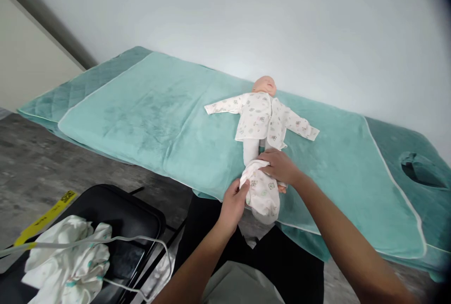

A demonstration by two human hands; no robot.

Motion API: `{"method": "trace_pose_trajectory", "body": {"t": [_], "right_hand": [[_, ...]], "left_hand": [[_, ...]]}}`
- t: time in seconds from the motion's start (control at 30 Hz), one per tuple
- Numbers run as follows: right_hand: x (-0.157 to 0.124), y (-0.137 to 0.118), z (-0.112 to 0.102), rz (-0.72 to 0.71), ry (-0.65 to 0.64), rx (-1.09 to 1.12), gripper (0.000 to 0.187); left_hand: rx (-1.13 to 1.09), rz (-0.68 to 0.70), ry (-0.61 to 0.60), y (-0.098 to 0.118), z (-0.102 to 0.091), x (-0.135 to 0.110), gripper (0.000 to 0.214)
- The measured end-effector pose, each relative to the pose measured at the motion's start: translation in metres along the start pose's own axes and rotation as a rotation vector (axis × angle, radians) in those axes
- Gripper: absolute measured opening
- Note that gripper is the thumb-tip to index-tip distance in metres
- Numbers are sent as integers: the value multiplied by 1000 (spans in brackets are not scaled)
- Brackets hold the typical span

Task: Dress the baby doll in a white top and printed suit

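A baby doll (265,86) lies on its back on the teal bed cover (141,120), arms spread, in a white printed jacket (256,115). Its pale legs point towards me. White printed baby pants (262,193) are bunched around the lower legs, and one end hangs over the bed's edge. My left hand (232,204) pinches the left side of the pants' cloth between thumb and fingers. From the right, my right hand (280,165) grips the upper edge of the pants by the other leg. A foot (282,188) shows under my right wrist.
At the lower left, a black chair (123,207) carries crumpled white cloth (70,259), a phone (128,259) and a yellow strip (45,217). A white cable (141,237) runs across them. The bed's face hole (423,170) is at right. A wall (246,17) stands behind the bed.
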State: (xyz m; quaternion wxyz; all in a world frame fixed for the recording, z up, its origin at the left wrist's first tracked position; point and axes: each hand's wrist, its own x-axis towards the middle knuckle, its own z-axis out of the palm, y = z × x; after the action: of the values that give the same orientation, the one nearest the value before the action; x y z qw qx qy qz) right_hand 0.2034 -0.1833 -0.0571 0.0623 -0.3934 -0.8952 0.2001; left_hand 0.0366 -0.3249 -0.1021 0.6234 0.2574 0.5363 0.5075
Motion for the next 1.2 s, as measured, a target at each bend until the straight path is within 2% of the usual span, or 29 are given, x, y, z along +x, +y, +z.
{"method": "trace_pose_trajectory", "body": {"t": [0.2,0.37,0.47,0.6,0.7,0.8,0.87,0.97,1.1,1.2], "right_hand": [[-3,-3,7,8,129,126,6],[-6,-4,16,36,256,271,6],[-7,-3,18,86,320,393,6],[-4,-3,14,217,317,439,13],[3,-4,9,276,314,446,13],[12,-3,10,326,364,497,20],[17,0,13,325,416,576,29],[18,9,16,256,416,672,41],[17,18,7,212,381,659,32],[20,17,-5,314,543,617,29]], "left_hand": [[-121,-116,-118,13,3,4,42],[-113,24,-7,24,6,12,33],[22,127,-31,38,1,27,35],[153,232,-108,63,-12,70,38],[113,291,-93,83,-18,116,37],[72,358,-113,95,-14,160,29],[52,391,-104,96,-8,182,26],[86,398,-51,89,-3,197,27],[187,435,-113,76,-6,198,28],[242,457,-141,74,-8,198,24]]}}
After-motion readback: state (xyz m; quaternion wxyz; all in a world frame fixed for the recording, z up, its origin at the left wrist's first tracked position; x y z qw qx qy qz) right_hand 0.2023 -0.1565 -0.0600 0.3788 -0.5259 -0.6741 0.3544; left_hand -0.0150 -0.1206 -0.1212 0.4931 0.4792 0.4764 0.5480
